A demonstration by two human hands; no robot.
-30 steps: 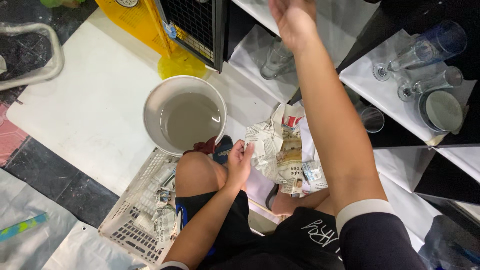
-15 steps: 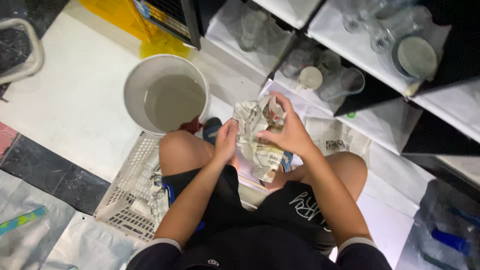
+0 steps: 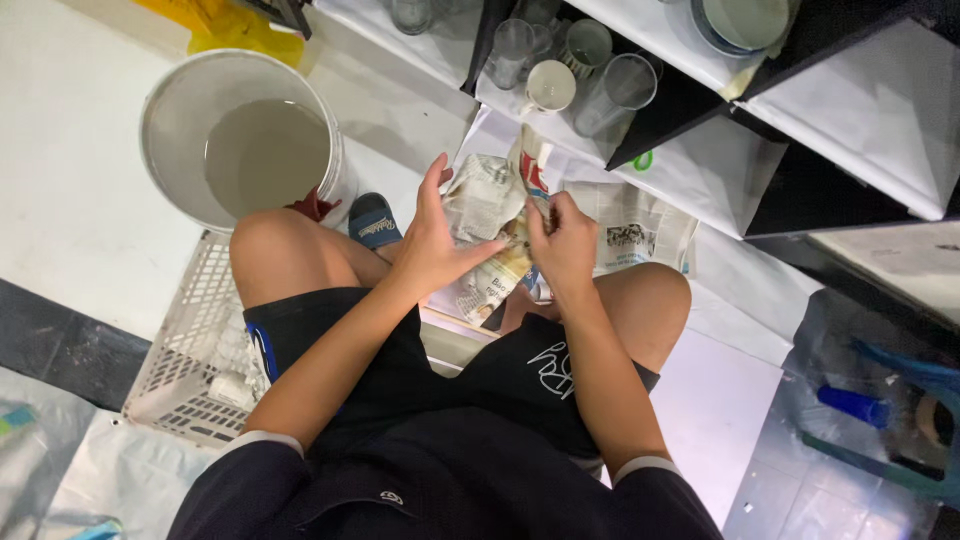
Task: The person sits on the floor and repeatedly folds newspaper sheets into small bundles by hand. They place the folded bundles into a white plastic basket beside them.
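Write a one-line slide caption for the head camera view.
Left hand and right hand grip a crumpled newspaper bundle beside a grey bucket.

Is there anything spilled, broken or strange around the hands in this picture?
Nothing is spilled or broken. Both hands, left hand and right hand, hold a crumpled newspaper bundle. The bucket of cloudy water stands upright, and the glasses on the shelf look intact.
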